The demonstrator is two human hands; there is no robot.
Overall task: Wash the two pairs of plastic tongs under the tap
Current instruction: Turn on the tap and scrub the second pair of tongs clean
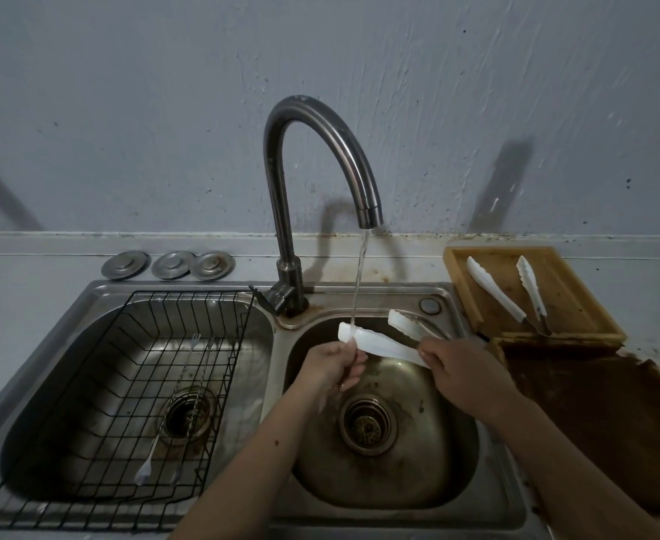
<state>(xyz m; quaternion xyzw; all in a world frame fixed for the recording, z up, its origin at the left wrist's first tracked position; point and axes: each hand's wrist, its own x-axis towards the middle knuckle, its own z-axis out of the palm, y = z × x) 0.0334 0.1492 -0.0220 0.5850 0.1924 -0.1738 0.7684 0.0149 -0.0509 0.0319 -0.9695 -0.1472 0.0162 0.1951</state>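
A pair of white plastic tongs (386, 344) is held over the right sink basin (418, 481), its two arms spread apart. Water (359, 282) runs from the curved metal tap (320, 157) onto the tip of the nearer arm. My left hand (334, 366) pinches that arm close to its wet tip. My right hand (462, 368) grips the tongs at the hinge end. The second pair of white tongs (509, 294) lies spread open on a wooden tray (577, 305) to the right of the sink.
A black wire rack (98, 403) sits in the left basin with thin metal utensils (188, 399) on it. Three metal sink plugs (168, 263) lie on the counter behind. A dark brown board (601, 422) lies at the right, in front of the tray.
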